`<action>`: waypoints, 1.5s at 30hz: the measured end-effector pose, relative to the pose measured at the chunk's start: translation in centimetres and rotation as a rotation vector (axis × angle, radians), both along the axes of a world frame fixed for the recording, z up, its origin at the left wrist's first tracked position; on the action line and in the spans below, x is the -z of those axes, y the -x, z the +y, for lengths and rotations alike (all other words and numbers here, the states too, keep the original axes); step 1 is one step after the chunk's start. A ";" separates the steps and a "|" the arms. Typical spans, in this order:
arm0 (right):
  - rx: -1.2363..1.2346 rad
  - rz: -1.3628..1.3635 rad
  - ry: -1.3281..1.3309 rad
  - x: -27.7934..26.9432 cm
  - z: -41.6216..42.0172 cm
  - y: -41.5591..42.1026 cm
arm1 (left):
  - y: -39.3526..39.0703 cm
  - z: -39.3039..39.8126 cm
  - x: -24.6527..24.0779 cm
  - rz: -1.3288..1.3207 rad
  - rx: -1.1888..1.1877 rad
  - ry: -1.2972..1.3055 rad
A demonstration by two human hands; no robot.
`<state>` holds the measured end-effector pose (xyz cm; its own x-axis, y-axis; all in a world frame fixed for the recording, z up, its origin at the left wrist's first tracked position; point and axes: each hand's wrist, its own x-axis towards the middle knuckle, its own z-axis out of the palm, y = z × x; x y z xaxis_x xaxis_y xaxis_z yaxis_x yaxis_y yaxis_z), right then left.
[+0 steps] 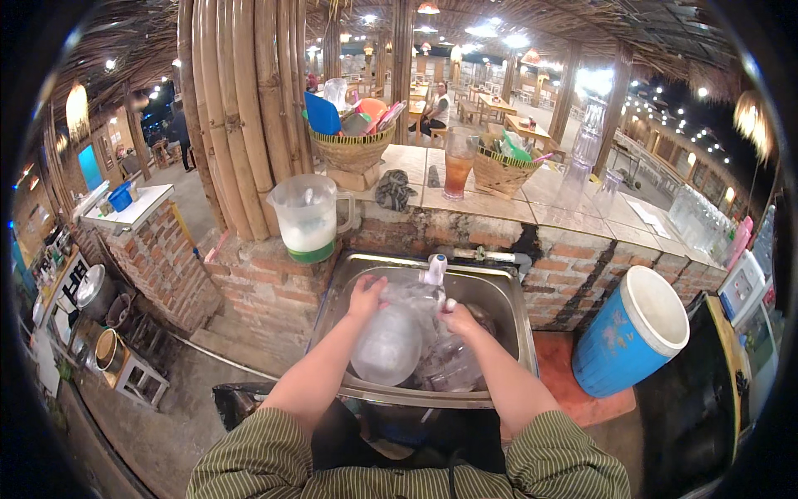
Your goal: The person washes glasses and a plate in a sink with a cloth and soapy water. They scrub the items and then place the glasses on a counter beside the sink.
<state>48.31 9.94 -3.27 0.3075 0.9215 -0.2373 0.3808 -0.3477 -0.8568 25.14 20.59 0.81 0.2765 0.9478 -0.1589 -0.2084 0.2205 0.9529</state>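
Both hands are over a stainless steel sink (520, 349) under a white tap (437, 268). My left hand (368, 295) touches the upper left side of a clear plastic vessel (389, 343), whose rounded bottom faces me. My right hand (460, 319) is closed on something small near the tap; whether it is part of the same vessel is hard to tell. Below my right hand, more clear glassware or plasticware (452, 368) lies in the sink. A clear plastic jug (305, 215) holding white foam and something green stands on the brick ledge at the left.
A tiled counter (486, 209) behind the sink bears woven baskets of utensils (352, 150), a glass of reddish drink (459, 165), a dark cloth (394, 190) and stacked glasses (586, 143). A blue drum (614, 349) stands right. One person (436, 111) sits far back.
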 end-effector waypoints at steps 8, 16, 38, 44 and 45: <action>0.184 0.336 -0.059 -2.4 -1.3 0.5 | 0.5 2.2 2.2 0.115 0.163 -0.078; 0.135 0.322 -0.006 -4.0 -1.8 1.8 | 0.9 0.5 -0.6 0.219 -0.135 -0.181; 0.173 0.210 -0.054 -3.5 -1.5 0.3 | 1.6 0.1 -2.9 0.225 -0.507 -0.450; 0.056 0.297 -0.107 -3.0 -1.3 0.5 | 1.2 -1.1 -3.8 0.186 -0.374 -0.358; 0.066 0.281 -0.119 -2.7 -1.2 0.9 | 1.3 -1.4 -3.9 0.198 -0.347 -0.319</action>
